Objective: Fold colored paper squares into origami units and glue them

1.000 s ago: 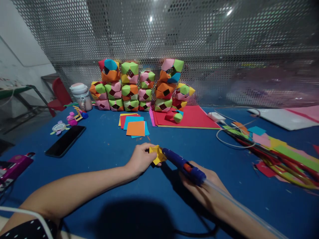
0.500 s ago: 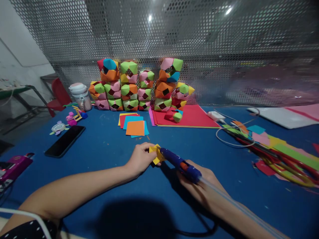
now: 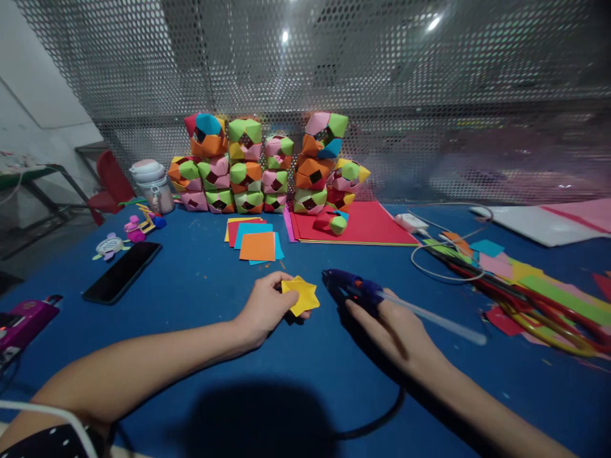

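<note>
My left hand pinches a yellow folded paper piece with pointed corners, the thumb lying on top. To its right, my right hand is closed around a dark blue glue gun, its nozzle pointing left toward the paper but apart from it. A clear glue stick sticks out of the gun's back end. My fingers partly hide the gun's handle. Beyond the hands lies a small pile of paper squares, with an orange square on top.
Stacked folded-paper shapes stand along the back by the metal mesh. Red paper sheets lie before them. Scissors, paper scraps and a white cable are at right; a phone is at left.
The glue gun has moved right, away from the yellow paper, and turned so it lies flatter. The yellow paper is now tilted to show its whole star-like face.
</note>
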Demonstrator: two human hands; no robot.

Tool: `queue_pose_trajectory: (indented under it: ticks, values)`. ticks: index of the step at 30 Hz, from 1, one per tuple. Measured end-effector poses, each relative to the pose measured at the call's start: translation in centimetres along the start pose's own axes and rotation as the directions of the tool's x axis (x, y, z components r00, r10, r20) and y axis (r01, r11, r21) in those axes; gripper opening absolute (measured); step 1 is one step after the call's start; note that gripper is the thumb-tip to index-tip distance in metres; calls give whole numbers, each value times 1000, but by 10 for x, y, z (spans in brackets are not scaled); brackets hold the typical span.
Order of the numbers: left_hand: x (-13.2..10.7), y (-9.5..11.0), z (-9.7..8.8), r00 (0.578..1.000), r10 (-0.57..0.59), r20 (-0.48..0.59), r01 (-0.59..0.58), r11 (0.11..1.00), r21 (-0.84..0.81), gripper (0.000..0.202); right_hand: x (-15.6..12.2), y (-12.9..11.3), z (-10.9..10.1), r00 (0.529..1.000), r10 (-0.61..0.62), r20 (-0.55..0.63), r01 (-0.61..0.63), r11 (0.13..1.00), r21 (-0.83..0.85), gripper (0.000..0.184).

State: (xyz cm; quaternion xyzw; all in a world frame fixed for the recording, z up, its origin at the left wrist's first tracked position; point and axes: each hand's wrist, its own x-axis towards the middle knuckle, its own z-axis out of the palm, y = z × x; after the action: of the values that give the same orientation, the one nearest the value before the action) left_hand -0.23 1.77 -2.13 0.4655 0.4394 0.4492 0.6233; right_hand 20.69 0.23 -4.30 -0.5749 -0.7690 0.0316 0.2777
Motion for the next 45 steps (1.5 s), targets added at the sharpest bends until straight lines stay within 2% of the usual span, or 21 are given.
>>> queue_pose_trajectory:
  ticks: [3,6,8,9,10,12,13,14,15,17,21,23,27,35,37,45]
  values:
    - [-7,3,3,999,-17,28,18,999,-29,13,2,3,-8,997,-30,68,40,987,-153,40]
    - [-12,6,7,997,-64,40,66,996,-52,14,-4,2,-32,985,-30,169,62,980,-189,39]
    - [-14,7,9,995,-94,36,96,993,-71,15,-11,-2,-50,978,21,205,19,982,-189,39]
    - [-15,7,10,994,-103,34,105,991,-78,16,-14,-6,-58,971,45,234,-7,987,-163,40]
    - [-16,7,11,993,-108,38,111,991,-77,17,-18,-11,-64,961,19,277,4,996,-84,41]
    - [-19,6,14,992,-113,58,116,992,-56,17,-24,-26,-68,933,-86,349,32,987,157,37]
    - [-20,5,16,991,-115,73,117,992,-36,16,-25,-35,-67,938,-97,331,8,965,261,32]
    - [-23,5,18,989,-116,89,118,993,-16,16,-26,-43,-63,963,-76,257,-15,942,335,26]
    - [-25,4,20,988,-117,105,118,993,2,16,-26,-50,-58,981,-42,189,-33,925,379,18]
    - [-31,3,23,982,-126,138,123,992,29,16,-25,-59,-45,994,5,111,-53,902,428,16]
    - [-38,1,26,980,-128,153,111,987,113,13,-22,-61,-26,982,61,181,-148,839,524,17]
    - [-39,1,27,982,-130,137,109,983,151,12,-21,-60,-22,982,60,179,-151,818,555,19]
    - [-39,6,28,979,-158,125,142,981,130,13,-20,-59,-20,988,69,136,-136,806,575,20]
    - [-38,11,25,992,-74,102,53,979,196,7,-22,-57,-18,986,91,139,-158,774,613,13]
    - [-38,11,25,992,-63,105,41,978,203,7,-22,-56,-19,989,74,131,-141,767,626,14]
    - [-38,11,26,991,-58,118,33,978,204,8,-21,-56,-23,996,-71,55,30,836,548,15]
